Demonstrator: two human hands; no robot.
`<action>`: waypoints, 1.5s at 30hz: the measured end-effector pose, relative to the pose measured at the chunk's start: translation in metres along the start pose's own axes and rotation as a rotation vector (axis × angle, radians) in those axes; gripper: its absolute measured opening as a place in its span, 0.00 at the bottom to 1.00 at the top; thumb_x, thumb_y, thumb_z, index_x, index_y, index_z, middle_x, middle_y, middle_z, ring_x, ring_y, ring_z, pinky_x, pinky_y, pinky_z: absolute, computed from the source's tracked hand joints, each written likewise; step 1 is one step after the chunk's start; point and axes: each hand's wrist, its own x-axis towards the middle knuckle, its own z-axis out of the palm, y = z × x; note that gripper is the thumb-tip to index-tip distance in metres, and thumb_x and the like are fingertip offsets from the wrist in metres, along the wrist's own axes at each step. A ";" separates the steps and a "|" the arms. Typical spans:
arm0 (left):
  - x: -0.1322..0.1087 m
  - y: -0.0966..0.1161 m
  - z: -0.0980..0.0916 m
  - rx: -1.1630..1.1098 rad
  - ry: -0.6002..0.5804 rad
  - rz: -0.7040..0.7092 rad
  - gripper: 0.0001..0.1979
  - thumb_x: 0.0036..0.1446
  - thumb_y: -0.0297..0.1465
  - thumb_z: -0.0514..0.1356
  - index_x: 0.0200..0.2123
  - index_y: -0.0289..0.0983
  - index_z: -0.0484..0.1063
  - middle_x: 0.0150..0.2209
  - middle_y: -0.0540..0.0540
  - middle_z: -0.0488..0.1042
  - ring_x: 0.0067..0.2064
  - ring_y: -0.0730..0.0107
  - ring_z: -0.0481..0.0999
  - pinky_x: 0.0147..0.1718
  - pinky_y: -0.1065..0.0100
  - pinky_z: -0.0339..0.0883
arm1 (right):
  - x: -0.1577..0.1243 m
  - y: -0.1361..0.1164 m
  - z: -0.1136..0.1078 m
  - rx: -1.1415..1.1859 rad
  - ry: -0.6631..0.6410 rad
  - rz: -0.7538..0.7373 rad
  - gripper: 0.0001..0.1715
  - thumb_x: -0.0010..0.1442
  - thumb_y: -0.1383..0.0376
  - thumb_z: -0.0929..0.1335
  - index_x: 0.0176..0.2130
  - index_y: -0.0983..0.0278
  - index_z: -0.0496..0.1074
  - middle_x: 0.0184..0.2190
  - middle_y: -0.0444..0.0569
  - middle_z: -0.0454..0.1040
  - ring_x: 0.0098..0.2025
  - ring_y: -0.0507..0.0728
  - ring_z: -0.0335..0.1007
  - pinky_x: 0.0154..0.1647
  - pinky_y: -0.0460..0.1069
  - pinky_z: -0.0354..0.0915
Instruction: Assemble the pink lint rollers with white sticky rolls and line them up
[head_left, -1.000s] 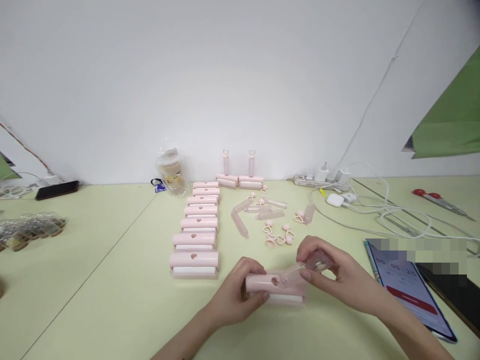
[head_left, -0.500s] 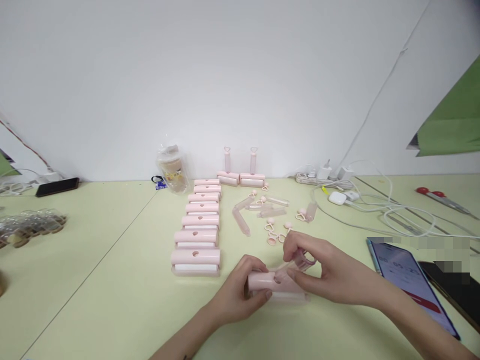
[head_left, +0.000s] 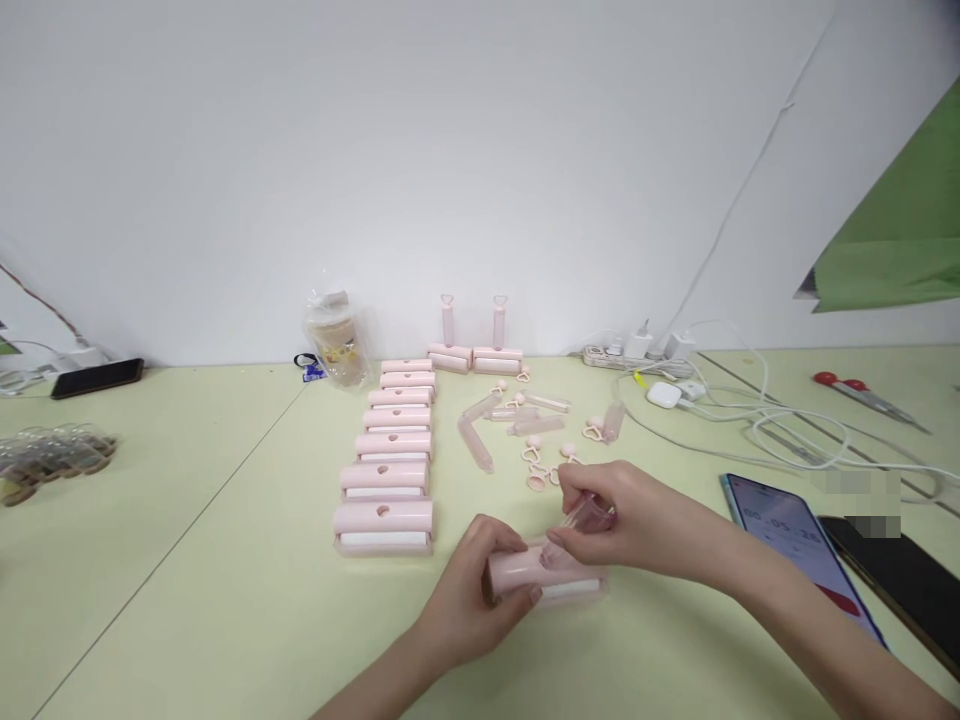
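My left hand is closed around the left end of a pink lint roller head, which lies on the table with its white roll towards me. In my right hand a clear pink tube handle is pinched between thumb and fingers. It slants up to the right, and its lower end meets the top of the roller head near the middle. Whether that end sits inside the hole I cannot tell. Left of my hands, several more lint roller heads stand in a column, each with a hole on top.
Beyond my hands lie loose clear pink handles and heart-shaped ring caps. Two lint rollers with upright handles stand by the wall. A bagged cup is at back left. Phones and white cables lie right.
The handle in my right hand has tipped slightly more upright against the roller head. My left hand keeps its hold. The whole view has shifted a little.
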 end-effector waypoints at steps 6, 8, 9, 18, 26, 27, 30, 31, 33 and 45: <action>-0.013 0.009 0.015 0.054 0.067 -0.108 0.13 0.47 0.28 0.57 0.35 0.40 0.55 0.38 0.47 0.56 0.41 0.62 0.61 0.39 0.61 0.59 | 0.003 -0.007 0.007 0.003 0.002 -0.031 0.17 0.50 0.67 0.65 0.22 0.60 0.49 0.15 0.35 0.54 0.19 0.48 0.49 0.17 0.43 0.45; -0.019 0.011 0.018 0.012 0.033 -0.123 0.15 0.47 0.29 0.57 0.37 0.40 0.54 0.38 0.47 0.55 0.39 0.63 0.60 0.36 0.62 0.58 | 0.002 -0.009 0.010 -0.041 0.038 -0.056 0.17 0.49 0.69 0.64 0.21 0.60 0.47 0.15 0.36 0.53 0.19 0.48 0.48 0.17 0.43 0.45; -0.021 0.012 0.020 -0.028 -0.003 -0.122 0.17 0.47 0.29 0.57 0.39 0.40 0.53 0.37 0.48 0.54 0.37 0.65 0.59 0.35 0.63 0.58 | 0.001 -0.010 0.012 -0.078 0.061 -0.073 0.18 0.48 0.70 0.64 0.21 0.60 0.46 0.16 0.36 0.53 0.19 0.48 0.47 0.18 0.43 0.45; -0.023 0.013 0.027 -0.105 -0.041 -0.222 0.26 0.42 0.28 0.60 0.43 0.41 0.48 0.34 0.50 0.53 0.36 0.67 0.58 0.36 0.63 0.58 | -0.002 -0.018 0.018 -0.158 0.140 -0.084 0.20 0.46 0.72 0.63 0.20 0.61 0.43 0.17 0.37 0.52 0.19 0.47 0.48 0.19 0.43 0.45; -0.017 0.016 0.019 -0.063 -0.034 -0.094 0.28 0.40 0.20 0.57 0.45 0.40 0.50 0.44 0.44 0.56 0.46 0.62 0.60 0.45 0.58 0.60 | 0.002 -0.021 0.025 -0.113 0.124 -0.046 0.19 0.47 0.71 0.64 0.19 0.61 0.45 0.16 0.37 0.54 0.18 0.47 0.49 0.17 0.42 0.44; -0.015 0.016 0.014 -0.063 -0.060 -0.069 0.29 0.39 0.19 0.57 0.46 0.40 0.51 0.45 0.44 0.57 0.47 0.61 0.61 0.47 0.58 0.60 | 0.000 -0.020 0.025 -0.100 0.139 -0.050 0.20 0.47 0.70 0.65 0.20 0.61 0.46 0.16 0.37 0.55 0.19 0.47 0.50 0.18 0.42 0.45; -0.010 0.017 -0.006 -0.102 -0.212 -0.015 0.34 0.40 0.17 0.56 0.51 0.39 0.50 0.49 0.42 0.61 0.52 0.61 0.62 0.52 0.57 0.57 | -0.009 -0.011 0.022 0.004 0.087 -0.026 0.19 0.48 0.63 0.69 0.21 0.61 0.52 0.19 0.38 0.60 0.20 0.47 0.54 0.18 0.42 0.48; -0.008 0.017 -0.013 -0.111 -0.269 -0.004 0.34 0.41 0.17 0.55 0.53 0.40 0.49 0.50 0.42 0.62 0.53 0.62 0.62 0.53 0.58 0.56 | -0.012 -0.007 0.021 0.059 0.029 -0.036 0.17 0.47 0.62 0.70 0.22 0.61 0.56 0.19 0.38 0.61 0.21 0.48 0.55 0.18 0.42 0.49; -0.005 0.017 -0.024 -0.083 -0.350 0.007 0.32 0.42 0.16 0.54 0.52 0.40 0.53 0.50 0.44 0.65 0.53 0.63 0.64 0.52 0.61 0.58 | -0.016 0.001 0.021 0.158 -0.078 -0.086 0.14 0.47 0.61 0.71 0.25 0.62 0.61 0.20 0.38 0.63 0.21 0.48 0.58 0.19 0.42 0.52; -0.004 0.005 -0.014 0.151 -0.108 0.182 0.27 0.45 0.18 0.53 0.49 0.42 0.61 0.48 0.45 0.65 0.52 0.62 0.63 0.52 0.61 0.58 | 0.044 0.058 0.043 0.005 0.278 0.072 0.10 0.58 0.61 0.62 0.37 0.64 0.67 0.31 0.51 0.73 0.33 0.61 0.70 0.34 0.53 0.62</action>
